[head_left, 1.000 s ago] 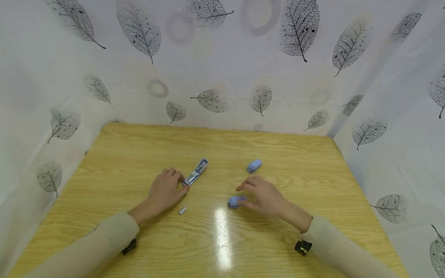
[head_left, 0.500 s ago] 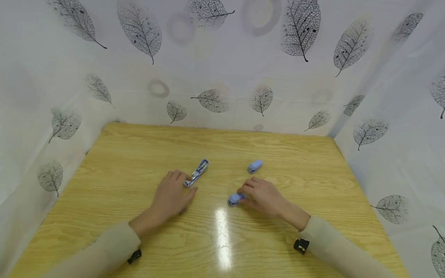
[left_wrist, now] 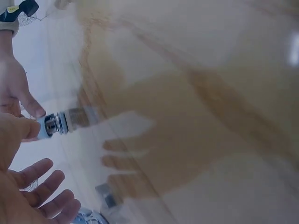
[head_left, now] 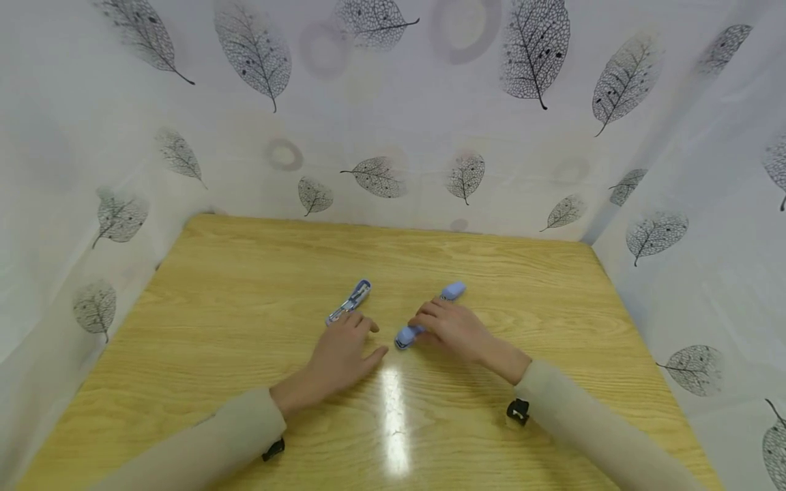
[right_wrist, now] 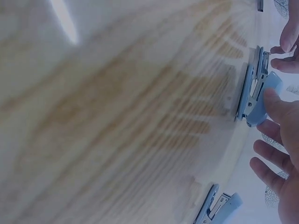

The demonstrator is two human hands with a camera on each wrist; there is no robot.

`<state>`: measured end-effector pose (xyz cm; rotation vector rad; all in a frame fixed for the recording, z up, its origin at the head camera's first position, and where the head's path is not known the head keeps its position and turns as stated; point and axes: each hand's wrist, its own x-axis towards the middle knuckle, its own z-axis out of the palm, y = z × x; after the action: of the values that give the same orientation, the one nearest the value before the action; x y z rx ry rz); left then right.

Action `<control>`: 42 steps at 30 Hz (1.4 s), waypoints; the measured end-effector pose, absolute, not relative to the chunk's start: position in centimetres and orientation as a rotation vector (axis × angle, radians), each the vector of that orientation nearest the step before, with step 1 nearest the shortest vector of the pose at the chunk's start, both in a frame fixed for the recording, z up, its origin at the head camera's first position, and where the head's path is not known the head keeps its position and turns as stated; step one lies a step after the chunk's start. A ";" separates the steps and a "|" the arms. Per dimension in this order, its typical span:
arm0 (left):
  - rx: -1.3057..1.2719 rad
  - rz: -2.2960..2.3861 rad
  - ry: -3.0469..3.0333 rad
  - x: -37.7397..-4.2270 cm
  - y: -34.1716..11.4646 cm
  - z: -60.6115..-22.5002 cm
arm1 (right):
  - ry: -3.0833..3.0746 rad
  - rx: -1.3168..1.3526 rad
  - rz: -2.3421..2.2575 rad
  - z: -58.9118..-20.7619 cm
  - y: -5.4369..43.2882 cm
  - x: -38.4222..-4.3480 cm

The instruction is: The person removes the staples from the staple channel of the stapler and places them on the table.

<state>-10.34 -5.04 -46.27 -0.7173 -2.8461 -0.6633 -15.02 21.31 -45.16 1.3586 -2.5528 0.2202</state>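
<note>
My right hand (head_left: pixel 453 331) grips a small blue stapler (head_left: pixel 406 337) at its rear end, low over the table or on it. In the right wrist view the thumb presses on the top of that stapler (right_wrist: pixel 262 103) and the other fingers are spread. My left hand (head_left: pixel 341 353) is just left of it, fingers loosely extended and holding nothing. Beyond the left hand lies a stapler with its top swung open (head_left: pixel 351 300), metal channel exposed, its near end partly covered by the fingers. Another closed blue stapler (head_left: pixel 454 290) lies behind the right hand.
The wood-grain table (head_left: pixel 258 266) is glossy and shows reflections. Leaf-patterned white cloth (head_left: pixel 393 102) stands around its back and sides. A small grey piece (right_wrist: pixel 260 4) appears at the top of the right wrist view.
The left hand has moved right, away from the opened stapler, covering the small staple strip seen earlier. The right hand has closed on the near stapler and shifted it slightly away and left.
</note>
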 end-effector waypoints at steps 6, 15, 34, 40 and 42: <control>-0.700 -0.631 -2.909 -10.8 -3.8 -46.5 | -2.523 1.388 0.217 -45.1 20.8 -16.1; -0.669 -0.555 -2.935 -11.8 -2.3 -47.0 | -2.554 1.419 0.258 -45.2 20.2 -17.4; -0.602 -0.394 -2.934 -12.9 -1.3 -47.4 | -2.549 1.496 0.074 -44.7 19.5 -18.2; -0.586 -0.413 -2.970 -12.9 -1.2 -47.4 | -2.588 1.475 -0.120 -44.8 18.9 -18.3; -0.593 -0.401 -2.959 -12.9 -1.2 -47.4 | -2.574 1.470 -0.182 -44.8 18.7 -18.2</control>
<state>-12.91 -1.20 -47.40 -0.5927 -2.9595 -0.4008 -18.21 18.73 -44.78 1.4700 -2.5742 -0.1823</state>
